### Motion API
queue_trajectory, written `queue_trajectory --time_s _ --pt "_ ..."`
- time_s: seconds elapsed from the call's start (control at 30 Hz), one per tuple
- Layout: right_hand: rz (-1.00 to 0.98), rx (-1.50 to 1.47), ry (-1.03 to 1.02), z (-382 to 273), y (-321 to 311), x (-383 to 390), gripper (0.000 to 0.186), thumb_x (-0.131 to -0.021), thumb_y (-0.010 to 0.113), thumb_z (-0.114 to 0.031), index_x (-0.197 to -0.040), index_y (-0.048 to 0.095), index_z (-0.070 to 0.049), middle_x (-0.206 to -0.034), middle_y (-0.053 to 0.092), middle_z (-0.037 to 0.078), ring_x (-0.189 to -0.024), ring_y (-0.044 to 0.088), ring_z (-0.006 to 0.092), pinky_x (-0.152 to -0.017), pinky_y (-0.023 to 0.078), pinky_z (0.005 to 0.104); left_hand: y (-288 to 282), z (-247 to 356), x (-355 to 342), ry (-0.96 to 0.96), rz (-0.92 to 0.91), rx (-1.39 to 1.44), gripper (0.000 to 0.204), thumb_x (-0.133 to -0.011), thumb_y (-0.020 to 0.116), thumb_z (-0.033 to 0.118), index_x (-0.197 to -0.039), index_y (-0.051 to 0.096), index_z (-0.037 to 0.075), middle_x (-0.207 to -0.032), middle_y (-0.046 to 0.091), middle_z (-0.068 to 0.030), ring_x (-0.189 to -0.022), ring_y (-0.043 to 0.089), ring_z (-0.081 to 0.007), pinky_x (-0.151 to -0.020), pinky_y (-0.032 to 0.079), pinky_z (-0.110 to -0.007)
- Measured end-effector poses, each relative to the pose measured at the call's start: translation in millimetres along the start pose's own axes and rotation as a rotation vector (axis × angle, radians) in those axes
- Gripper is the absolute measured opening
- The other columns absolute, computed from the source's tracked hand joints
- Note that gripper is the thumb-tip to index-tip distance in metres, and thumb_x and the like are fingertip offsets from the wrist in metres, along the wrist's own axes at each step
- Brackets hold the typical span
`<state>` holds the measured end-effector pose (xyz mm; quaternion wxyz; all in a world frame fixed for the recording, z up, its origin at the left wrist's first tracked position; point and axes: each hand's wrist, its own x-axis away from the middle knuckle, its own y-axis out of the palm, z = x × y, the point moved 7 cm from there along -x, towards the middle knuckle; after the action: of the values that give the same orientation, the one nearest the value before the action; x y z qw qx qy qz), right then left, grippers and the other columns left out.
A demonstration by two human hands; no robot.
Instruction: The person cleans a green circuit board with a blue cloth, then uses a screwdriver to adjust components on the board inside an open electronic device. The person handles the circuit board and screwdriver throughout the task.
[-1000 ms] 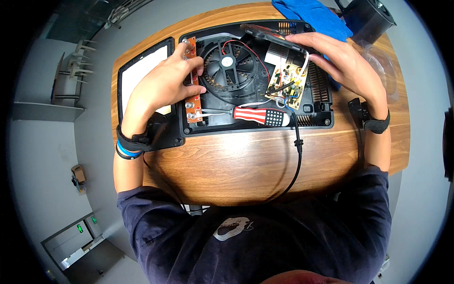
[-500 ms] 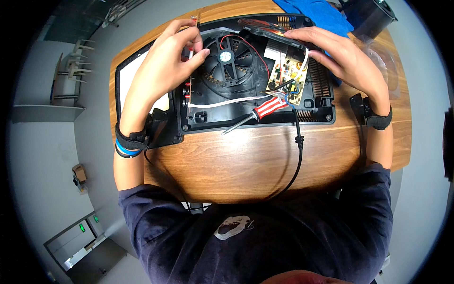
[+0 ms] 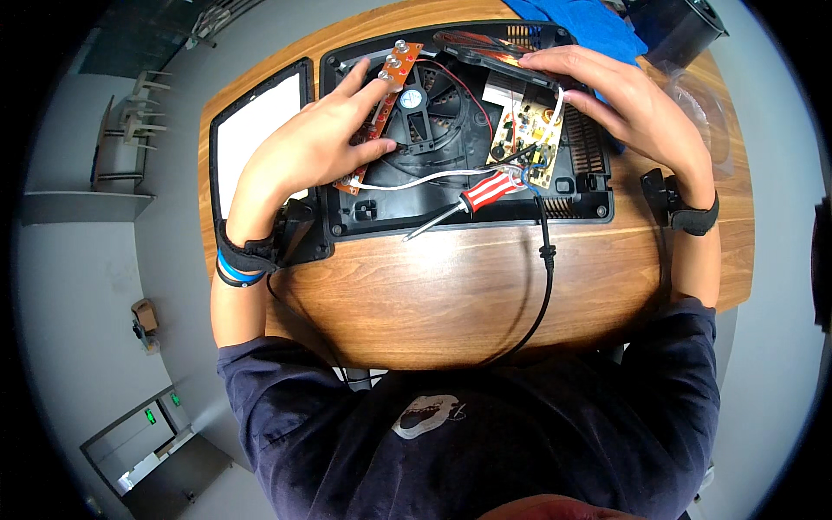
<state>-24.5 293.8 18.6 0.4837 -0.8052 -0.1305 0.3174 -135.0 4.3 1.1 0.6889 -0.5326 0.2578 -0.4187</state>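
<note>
Swung slantwise since a moment ago over the opened black case (image 3: 425,205) and fan (image 3: 418,113), near the tilted coil (image 3: 494,63) the right hand (image 3: 631,106) pinches, the orange strip (image 3: 384,109), apparently still unfastened, lies under spread fingers of the left hand (image 3: 314,143), grip unclear.

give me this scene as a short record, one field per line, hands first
left hand: fingers on a long, narrow orange circuit strip
right hand: holding a black part with a copper-coloured face, tilted
casing: open black plastic shell
inside casing: round black fan; yellowish circuit board
tool: screwdriver with red-and-white striped handle, shaft crossing the casing's front rim
surface: brown wooden table
far right: crumpled blue cloth
</note>
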Motion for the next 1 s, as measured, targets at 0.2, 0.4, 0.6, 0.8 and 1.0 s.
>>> queue_trajectory --time_s 0.2,0.4,0.6,0.8,1.0 --pt "-0.065 -0.018 0.056 -7.3 3.5 -4.0 0.048 -0.109 0.071 -0.01 -0.156 0.067 -0.006 -0.156 0.071 0.016 -0.141 0.07 0.0393 -0.12 0.059 0.0503 3.2 -0.3 1.9 0.084 -0.021 0.081 0.074 -0.103 0.076 0.009 -0.171 0.047 0.009 -0.171 0.052 -0.0322 -0.137 0.066 -0.0558 -0.111 0.06 -0.052" --pt "-0.091 0.022 0.015 -17.3 12.9 -5.4 0.05 -0.104 0.076 -0.009 -0.152 0.066 -0.005 -0.148 0.071 0.017 -0.132 0.072 0.0422 -0.111 0.061 0.0498 -0.8 3.1 -0.1 0.056 0.055 0.086 0.072 -0.099 0.062 -0.003 -0.169 0.048 0.007 -0.153 0.066 -0.0316 -0.125 0.072 -0.0523 -0.108 0.059 -0.054" --pt "-0.147 0.034 0.085 -19.6 17.4 -3.1 0.064 -0.094 0.086 -0.009 -0.155 0.068 -0.012 -0.165 0.063 0.011 -0.149 0.062 0.0383 -0.124 0.055 0.0498 -3.1 7.3 1.7 0.124 0.114 0.079 0.071 -0.099 0.062 -0.003 -0.168 0.049 0.008 -0.143 0.071 -0.0308 -0.12 0.074 -0.0494 -0.102 0.058 -0.055" --pt "-0.123 0.178 0.18 -0.8 16.1 10.1 0.077 -0.094 0.089 -0.013 -0.164 0.061 -0.02 -0.18 0.047 0.012 -0.162 0.051 0.0389 -0.132 0.05 0.0513 -4.9 9.6 4.9 0.115 0.097 -0.056 0.059 -0.103 0.067 0.004 -0.161 0.06 0.013 -0.168 0.06 -0.0233 -0.146 0.066 -0.0443 -0.116 0.059 -0.05" --pt "-0.064 0.38 0.197 26.2 10.1 29.2 0.063 -0.11 0.076 -0.025 -0.169 0.054 -0.02 -0.176 0.048 0.024 -0.16 0.05 0.0456 -0.13 0.048 0.0553 -8.1 19.8 0.8 0.098 0.129 -0.287 0.051 -0.105 0.073 0.011 -0.155 0.065 0.013 -0.175 0.055 -0.0189 -0.156 0.056 -0.0435 -0.123 0.055 -0.051"
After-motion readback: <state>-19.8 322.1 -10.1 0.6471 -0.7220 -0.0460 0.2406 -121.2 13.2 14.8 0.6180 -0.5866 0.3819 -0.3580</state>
